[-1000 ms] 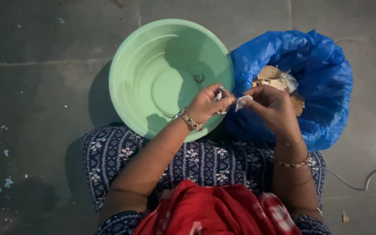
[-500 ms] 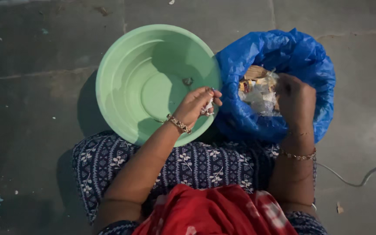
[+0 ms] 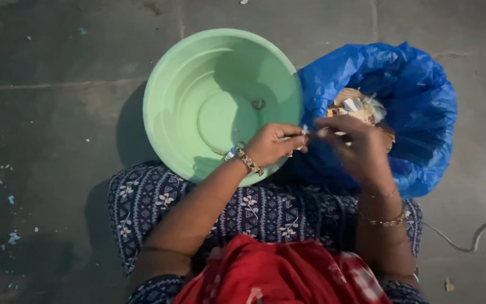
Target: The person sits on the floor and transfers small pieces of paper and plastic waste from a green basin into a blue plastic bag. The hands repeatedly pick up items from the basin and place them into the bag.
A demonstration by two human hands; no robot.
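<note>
Beside the green basin (image 3: pixel 167 95), the left hand (image 3: pixel 274 143) and right hand (image 3: pixel 352 147) are pinching a small pale piece (image 3: pixel 304 130) between fingertips, one bit (image 3: pixel 259 104) already lying inside, a heap (image 3: pixel 358 107) still waiting in the adjoining blue bag (image 3: pixel 423 95).

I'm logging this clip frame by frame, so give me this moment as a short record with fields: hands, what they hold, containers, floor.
left hand: left hand over the near rim of the basin, fingers pinching a small pale piece
right hand: right hand at the same piece, fingertips meeting the left's
basin: green basin, one small dark bit inside
bag: blue plastic bag, open, holding pale and brown scraps
floor: grey stone floor, a cable at the right
</note>
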